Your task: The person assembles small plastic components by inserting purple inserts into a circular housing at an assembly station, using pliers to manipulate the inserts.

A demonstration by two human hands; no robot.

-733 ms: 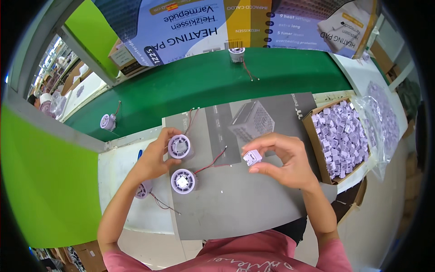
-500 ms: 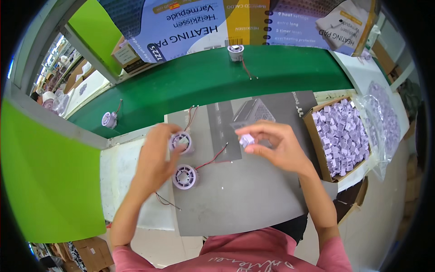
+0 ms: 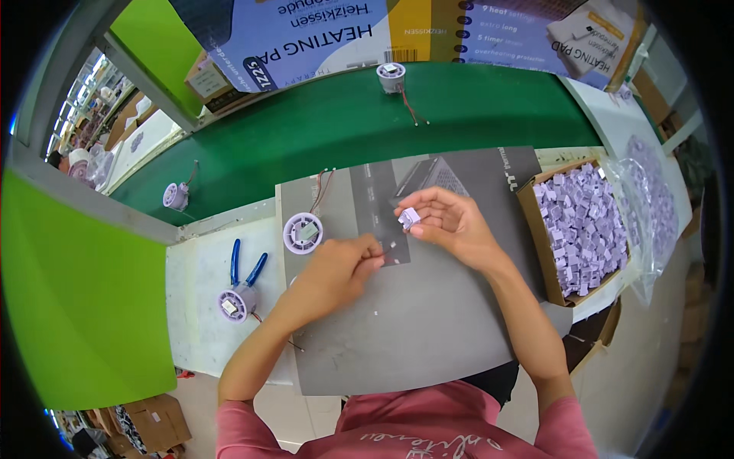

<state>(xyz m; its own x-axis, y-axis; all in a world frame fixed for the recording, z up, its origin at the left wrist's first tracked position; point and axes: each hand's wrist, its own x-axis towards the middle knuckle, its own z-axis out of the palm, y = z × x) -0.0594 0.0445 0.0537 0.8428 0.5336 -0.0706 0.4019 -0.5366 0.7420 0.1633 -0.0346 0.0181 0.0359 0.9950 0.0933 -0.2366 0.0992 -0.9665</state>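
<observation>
My right hand (image 3: pixel 459 229) pinches a small lilac plastic block (image 3: pixel 409 218) between thumb and fingertips above the grey board. Just left of it, my left hand (image 3: pixel 340 268) is closed on thin lead wires (image 3: pixel 388 249), whose small pale ends poke out past the fingertips. The round lilac motor unit under that hand is almost wholly hidden. Beyond the left hand lies another round lilac motor unit (image 3: pixel 303 233) with red wires running away from me. On the white surface at left, a third motor unit (image 3: pixel 237 304) rests against blue-handled pliers (image 3: pixel 247 264).
An open cardboard box (image 3: pixel 541 249) full of lilac blocks stands right, beside a clear plastic bag (image 3: pixel 642 199) of similar pieces. Across the back runs a green belt (image 3: pixel 306 138) carrying two motor units (image 3: pixel 391 77). A green panel (image 3: pixel 84 291) borders the left side.
My left hand has moved right from the upper motor unit and now grips the lower unit's wires. That uncovers the pliers and third unit. My right hand keeps the block, slightly turned.
</observation>
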